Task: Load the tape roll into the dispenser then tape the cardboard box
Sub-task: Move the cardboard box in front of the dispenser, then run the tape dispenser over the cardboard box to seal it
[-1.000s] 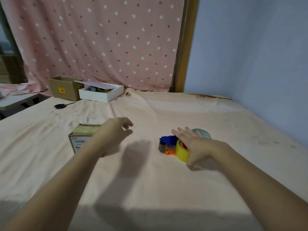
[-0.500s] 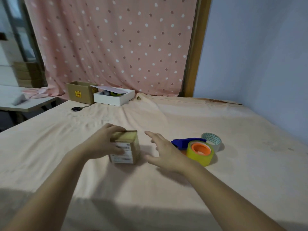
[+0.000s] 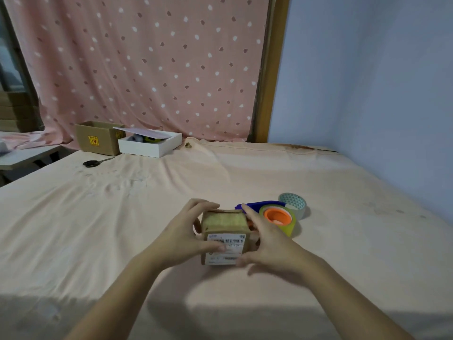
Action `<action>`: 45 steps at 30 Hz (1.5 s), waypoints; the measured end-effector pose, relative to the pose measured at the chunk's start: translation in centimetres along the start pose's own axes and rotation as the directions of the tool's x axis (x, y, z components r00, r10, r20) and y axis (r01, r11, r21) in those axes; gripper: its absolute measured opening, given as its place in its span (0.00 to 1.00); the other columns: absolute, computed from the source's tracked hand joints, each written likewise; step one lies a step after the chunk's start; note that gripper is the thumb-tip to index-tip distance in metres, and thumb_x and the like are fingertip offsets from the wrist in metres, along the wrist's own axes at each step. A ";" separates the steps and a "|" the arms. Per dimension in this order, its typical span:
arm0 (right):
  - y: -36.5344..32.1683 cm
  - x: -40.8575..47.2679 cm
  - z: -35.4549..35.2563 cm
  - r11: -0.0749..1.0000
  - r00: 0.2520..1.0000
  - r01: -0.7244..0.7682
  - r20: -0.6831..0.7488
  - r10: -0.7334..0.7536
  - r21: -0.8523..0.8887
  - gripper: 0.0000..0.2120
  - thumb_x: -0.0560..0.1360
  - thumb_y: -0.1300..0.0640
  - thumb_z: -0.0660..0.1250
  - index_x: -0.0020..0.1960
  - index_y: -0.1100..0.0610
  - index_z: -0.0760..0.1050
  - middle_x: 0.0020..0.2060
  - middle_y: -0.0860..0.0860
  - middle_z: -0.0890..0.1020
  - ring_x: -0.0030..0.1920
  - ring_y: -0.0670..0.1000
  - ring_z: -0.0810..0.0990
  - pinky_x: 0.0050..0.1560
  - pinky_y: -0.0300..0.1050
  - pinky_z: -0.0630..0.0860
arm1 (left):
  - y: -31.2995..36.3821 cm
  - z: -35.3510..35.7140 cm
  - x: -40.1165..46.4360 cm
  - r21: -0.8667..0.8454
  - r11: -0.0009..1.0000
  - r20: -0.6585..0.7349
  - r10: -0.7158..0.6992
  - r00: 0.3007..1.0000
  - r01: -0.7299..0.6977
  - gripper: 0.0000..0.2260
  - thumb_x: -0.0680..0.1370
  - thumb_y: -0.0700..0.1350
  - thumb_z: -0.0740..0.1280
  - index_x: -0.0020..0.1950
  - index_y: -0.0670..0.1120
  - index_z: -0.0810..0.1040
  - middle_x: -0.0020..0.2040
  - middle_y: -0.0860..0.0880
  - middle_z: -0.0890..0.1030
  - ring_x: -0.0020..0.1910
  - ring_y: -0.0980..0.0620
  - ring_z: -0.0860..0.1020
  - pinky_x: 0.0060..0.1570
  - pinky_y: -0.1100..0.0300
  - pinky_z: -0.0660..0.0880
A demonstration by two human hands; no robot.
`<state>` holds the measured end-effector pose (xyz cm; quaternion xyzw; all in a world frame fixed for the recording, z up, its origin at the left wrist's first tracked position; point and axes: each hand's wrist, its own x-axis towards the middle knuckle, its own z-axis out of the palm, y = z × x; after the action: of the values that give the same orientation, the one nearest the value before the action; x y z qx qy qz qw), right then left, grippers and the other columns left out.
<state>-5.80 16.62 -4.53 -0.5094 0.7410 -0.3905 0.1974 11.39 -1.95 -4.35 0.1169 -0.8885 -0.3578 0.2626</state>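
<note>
A small cardboard box [image 3: 224,224] with a white barcode label on its near face stands on the peach sheet in front of me. My left hand [image 3: 181,235] grips its left side and my right hand [image 3: 267,241] grips its right side. Just right of the box lies the tape dispenser [image 3: 263,205], blue with an orange hub, holding a yellowish tape roll [image 3: 285,223]. A second roll with a teal triangle pattern [image 3: 294,203] lies behind it. The box and my right hand hide part of the dispenser.
At the far left lie black scissors [image 3: 92,163], an open brown carton [image 3: 98,137] and a white box [image 3: 149,144] with its lid ajar. A dotted pink curtain hangs behind; a blue wall borders the right. A low table edge [image 3: 22,157] stands at far left.
My left hand slid the cardboard box to the right, next to the dispenser. My right hand left the tape roll and closed on the box's right side.
</note>
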 end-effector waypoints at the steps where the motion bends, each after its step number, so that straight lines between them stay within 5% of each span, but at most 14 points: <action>1: 0.2 0.1 -1.3 0.999 0.998 -0.004 -0.055 0.007 0.053 0.46 0.62 0.46 0.83 0.74 0.35 0.63 0.65 0.42 0.75 0.63 0.45 0.77 0.60 0.49 0.79 | 0.1 -0.6 0.2 -0.009 1.000 -0.001 -0.017 1.000 0.017 0.31 0.65 0.65 0.76 0.67 0.62 0.74 0.65 0.65 0.71 0.48 0.55 0.78 0.45 0.69 0.74; 3: 1.2 0.8 -4.5 0.997 0.966 -0.020 -0.257 0.037 0.068 0.27 0.71 0.52 0.78 0.68 0.42 0.74 0.59 0.46 0.79 0.60 0.48 0.79 0.60 0.45 0.77 | 0.3 -1.9 1.3 -0.121 0.989 -0.048 -0.085 0.995 0.079 0.26 0.71 0.69 0.65 0.66 0.61 0.77 0.65 0.62 0.74 0.47 0.56 0.78 0.47 0.66 0.73; 5: 3.1 2.3 -7.5 0.981 0.918 -0.103 -0.396 0.031 -0.163 0.25 0.74 0.58 0.75 0.69 0.51 0.75 0.58 0.50 0.80 0.61 0.55 0.78 0.62 0.45 0.73 | 0.4 -2.7 3.1 -0.328 0.927 -0.054 -0.211 0.976 0.182 0.26 0.76 0.69 0.56 0.62 0.56 0.81 0.62 0.56 0.81 0.47 0.55 0.79 0.48 0.59 0.74; 8: 4.3 4.4 -9.1 0.828 0.963 -0.216 -0.250 0.095 -0.518 0.36 0.71 0.54 0.73 0.77 0.52 0.65 0.63 0.51 0.78 0.65 0.59 0.71 0.61 0.47 0.67 | -0.5 -2.0 6.3 -0.346 0.871 0.005 -0.370 0.929 0.349 0.23 0.81 0.65 0.56 0.57 0.51 0.83 0.55 0.49 0.85 0.49 0.48 0.81 0.49 0.51 0.76; 11: 4.8 6.4 -8.6 0.720 0.978 -0.208 -0.155 0.140 -0.663 0.38 0.70 0.46 0.70 0.77 0.44 0.61 0.67 0.48 0.76 0.66 0.56 0.67 0.61 0.53 0.67 | -1.6 0.1 7.8 -0.248 0.873 0.101 -0.408 0.908 0.420 0.20 0.82 0.62 0.59 0.57 0.50 0.83 0.55 0.48 0.85 0.53 0.46 0.82 0.54 0.50 0.78; 18: 5.9 8.5 -7.5 0.679 0.962 -0.267 -0.226 0.150 -0.684 0.17 0.70 0.45 0.66 0.58 0.37 0.72 0.49 0.50 0.72 0.53 0.59 0.71 0.57 0.55 0.74 | -1.0 -0.3 7.6 -0.429 0.825 0.108 -0.357 0.928 0.367 0.32 0.75 0.71 0.56 0.61 0.48 0.82 0.57 0.50 0.86 0.55 0.50 0.84 0.61 0.46 0.77; 20: 6.9 8.9 -7.7 0.670 0.959 -0.277 -0.242 0.147 -0.689 0.16 0.67 0.42 0.64 0.55 0.35 0.70 0.44 0.48 0.69 0.50 0.60 0.72 0.53 0.59 0.76 | -1.3 -1.9 6.6 -0.574 0.737 0.171 -0.317 0.933 0.356 0.34 0.71 0.71 0.61 0.64 0.46 0.81 0.61 0.47 0.84 0.58 0.48 0.82 0.61 0.45 0.75; 24: 6.8 9.0 -8.2 0.716 0.966 -0.241 -0.236 0.109 -0.655 0.13 0.70 0.43 0.66 0.55 0.37 0.72 0.43 0.49 0.69 0.50 0.62 0.73 0.55 0.55 0.73 | -1.3 -2.4 3.3 -0.460 0.823 0.359 -0.169 0.918 0.332 0.33 0.66 0.62 0.76 0.68 0.51 0.77 0.67 0.51 0.80 0.65 0.52 0.79 0.62 0.52 0.76; 30: 2.9 9.0 -10.1 0.806 0.939 -0.196 -0.344 -0.010 -0.558 0.13 0.71 0.48 0.65 0.53 0.49 0.79 0.41 0.55 0.80 0.52 0.61 0.73 0.45 0.50 0.62 | -1.6 1.7 3.4 -0.680 0.666 0.166 -0.268 0.949 0.307 0.16 0.64 0.48 0.78 0.49 0.45 0.84 0.45 0.44 0.82 0.42 0.48 0.79 0.42 0.60 0.77; 34: 0.1 8.7 -11.4 0.824 0.897 -0.190 -0.435 -0.075 -0.534 0.08 0.75 0.52 0.68 0.53 0.49 0.80 0.34 0.48 0.71 0.46 0.58 0.70 0.45 0.49 0.66 | -0.9 3.8 5.6 -0.757 0.616 0.112 -0.207 0.972 0.218 0.13 0.65 0.43 0.78 0.47 0.43 0.82 0.43 0.43 0.83 0.39 0.48 0.80 0.40 0.60 0.78; 38: -1.7 8.2 -12.1 0.784 0.895 -0.141 -0.416 -0.160 -0.604 0.09 0.76 0.53 0.71 0.56 0.50 0.79 0.45 0.52 0.83 0.48 0.57 0.76 0.44 0.48 0.70 | -0.8 3.5 6.2 -0.741 0.638 0.133 -0.165 0.977 0.209 0.17 0.66 0.43 0.79 0.52 0.42 0.82 0.50 0.41 0.86 0.47 0.48 0.83 0.48 0.58 0.79; 42: -3.3 7.6 -11.9 0.759 0.884 -0.100 -0.407 -0.229 -0.643 0.13 0.77 0.55 0.72 0.60 0.52 0.76 0.54 0.52 0.81 0.51 0.54 0.78 0.43 0.45 0.73 | -0.3 2.2 6.0 -0.656 0.728 0.052 -0.221 0.974 0.200 0.14 0.69 0.47 0.77 0.51 0.43 0.83 0.51 0.45 0.86 0.49 0.50 0.82 0.51 0.58 0.79; 45: -4.6 7.2 -11.4 0.724 0.864 -0.057 -0.398 -0.309 -0.687 0.15 0.77 0.55 0.71 0.63 0.53 0.74 0.59 0.53 0.80 0.55 0.54 0.79 0.47 0.48 0.78 | 1.3 1.4 6.5 -0.587 0.779 -0.110 -0.345 0.932 0.219 0.21 0.70 0.62 0.71 0.48 0.45 0.84 0.49 0.46 0.87 0.47 0.52 0.82 0.54 0.51 0.77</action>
<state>-13.79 13.56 6.84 -0.4815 0.8183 -0.2209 -0.2230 5.16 -2.77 -1.80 0.2033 -0.6811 -0.6256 0.3215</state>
